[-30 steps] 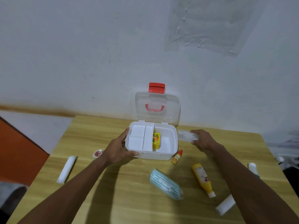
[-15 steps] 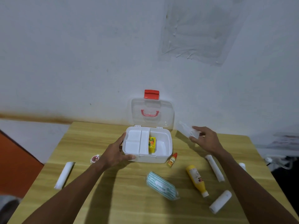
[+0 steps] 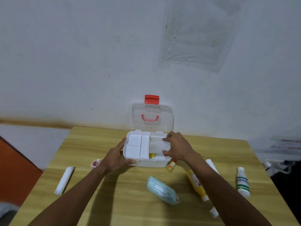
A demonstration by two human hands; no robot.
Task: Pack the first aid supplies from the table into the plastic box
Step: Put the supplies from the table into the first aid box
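Observation:
The white plastic box [image 3: 153, 163] stands open at the table's far middle, its clear lid [image 3: 152, 117] with a red latch leaning against the wall. A white divided tray [image 3: 136, 146] fills its left half. My left hand [image 3: 116, 158] grips the box's left front corner. My right hand [image 3: 178, 148] holds a clear plastic packet [image 3: 156, 144] over the box's right compartment, where a yellow item [image 3: 152, 155] peeks out beneath it.
On the wooden table [image 3: 114, 201] lie a white roll [image 3: 64, 180], a small red round tin [image 3: 95, 163], a small orange dropper bottle [image 3: 171, 166], a striped green-white pack [image 3: 162, 190], a yellow bottle [image 3: 196, 185], a white bottle [image 3: 242, 181] and more white rolls [image 3: 211, 164].
My right hand has carried the clear packet from the box's right side leftward over the right compartment. My left hand stays on the box. The camera view shifted slightly.

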